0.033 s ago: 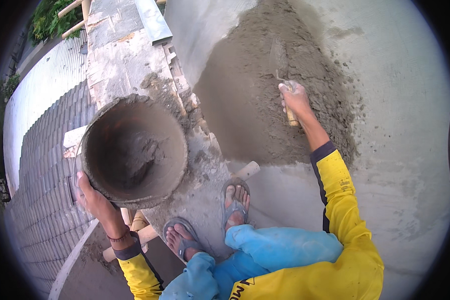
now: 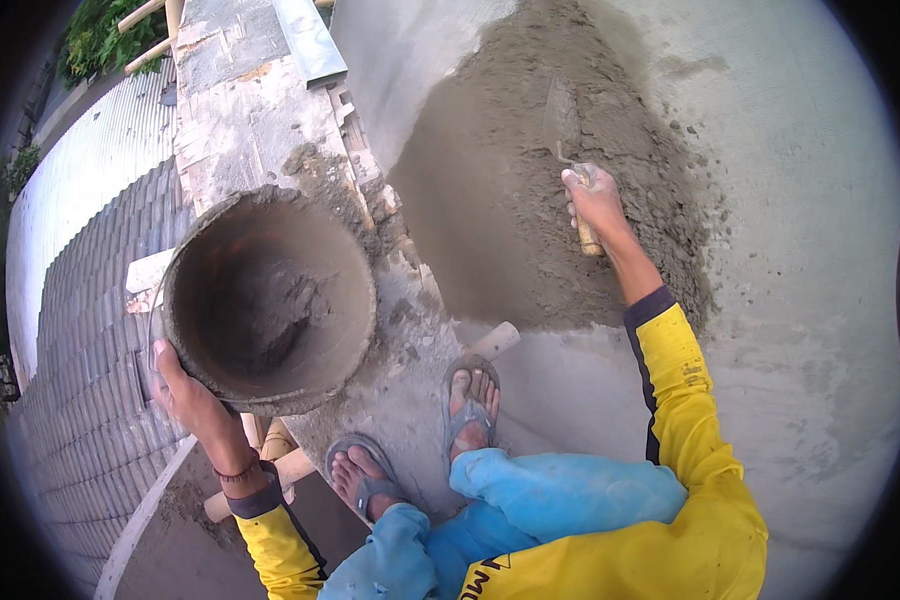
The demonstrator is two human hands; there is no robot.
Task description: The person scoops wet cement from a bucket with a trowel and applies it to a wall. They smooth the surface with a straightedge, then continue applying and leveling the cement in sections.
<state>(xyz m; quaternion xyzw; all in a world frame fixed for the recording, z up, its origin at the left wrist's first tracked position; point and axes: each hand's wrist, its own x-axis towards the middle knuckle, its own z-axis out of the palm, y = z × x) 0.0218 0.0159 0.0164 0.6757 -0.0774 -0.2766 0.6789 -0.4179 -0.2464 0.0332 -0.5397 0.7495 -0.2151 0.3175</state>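
At the left, my left hand (image 2: 190,400) grips the lower-left edge of a mortar-coated bucket (image 2: 340,290) with grey mortar (image 2: 300,300) inside. My right hand (image 2: 593,200) is closed round the wooden handle of a trowel. The mortar-smeared trowel blade (image 2: 562,110) points up the wall over a broad patch of wet mortar (image 2: 470,220), smooth at its left and rough at its right. The lighter grey plastered wall (image 2: 790,260) surrounds that patch.
My sandalled feet stand on a narrow, mortar-spattered board (image 2: 360,420) on bamboo poles (image 2: 290,470). A metal strip (image 2: 310,40) lies at its far end. Beyond the left edge, lower down, are a tiled roof (image 2: 100,330), a white corrugated sheet (image 2: 90,200) and green leaves (image 2: 100,40).
My right hand and the trowel have shifted very slightly to the right on the mortar patch. The bucket and my left hand have hardly moved.
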